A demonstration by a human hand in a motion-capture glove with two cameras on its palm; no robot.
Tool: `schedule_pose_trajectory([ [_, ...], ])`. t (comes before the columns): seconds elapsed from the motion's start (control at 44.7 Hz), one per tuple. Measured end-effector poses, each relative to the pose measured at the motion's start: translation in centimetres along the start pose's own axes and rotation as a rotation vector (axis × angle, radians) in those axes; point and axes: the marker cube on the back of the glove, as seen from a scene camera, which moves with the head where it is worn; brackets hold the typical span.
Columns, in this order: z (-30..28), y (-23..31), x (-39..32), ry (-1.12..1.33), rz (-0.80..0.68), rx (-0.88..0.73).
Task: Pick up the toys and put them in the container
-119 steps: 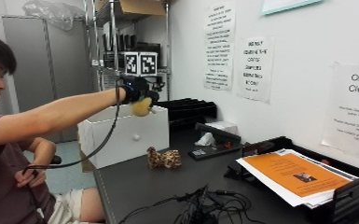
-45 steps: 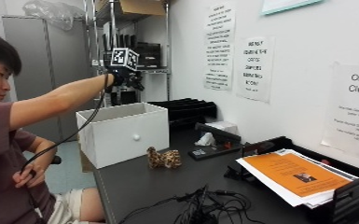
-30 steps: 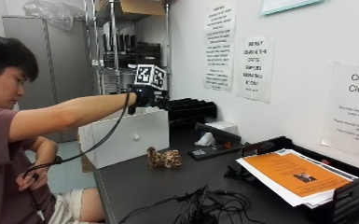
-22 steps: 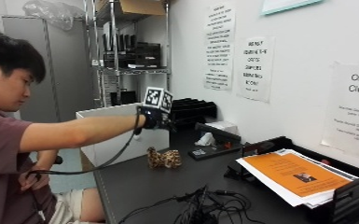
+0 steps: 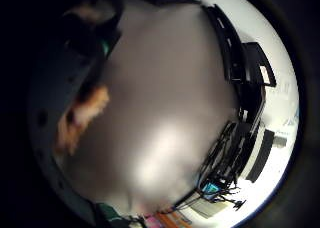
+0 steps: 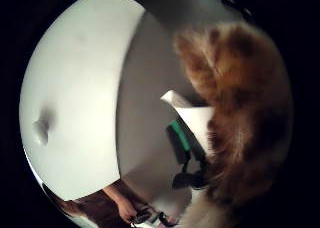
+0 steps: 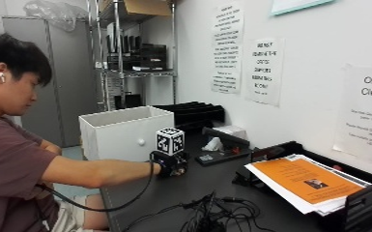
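My gloved right hand [image 7: 167, 166] is down at the dark table [image 7: 192, 191], just in front of the white box-shaped container [image 7: 127, 133]. In the outside view the hand covers the toy. A brown furry toy [image 6: 240, 113] with a white tag fills much of the thumb side palm view, close to the palm. Beside it stands the container's white wall [image 6: 75, 98] with its round knob. The little finger side palm view catches the toy [image 5: 82, 115] blurred on the table. Whether the hand holds the toy does not show.
A black paper tray with an orange sheet [image 7: 304, 181] sits on the table's right part. Black cables [image 7: 218, 215] lie near the front edge. A black device [image 7: 221, 145] and stacked black trays [image 7: 192, 113] stand toward the wall.
The hand held a yellow toy high over the container, then showed no toy, and swung down to the table onto the brown furry toy.
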Motion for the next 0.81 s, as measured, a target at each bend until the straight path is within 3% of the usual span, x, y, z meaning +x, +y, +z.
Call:
schedule_pose_trajectory([
  [0.134,-1.3,0.2,0.0,-0.021,0.076,0.146],
  [0.291,-4.7,0.7,0.4,-0.066,0.137,0.083],
  [0.425,-11.1,1.4,0.4,-0.092,0.151,0.082],
  [0.649,-24.3,3.2,0.1,-0.044,0.169,0.223],
  [0.806,-30.3,3.8,-0.8,0.022,0.186,0.28],
])
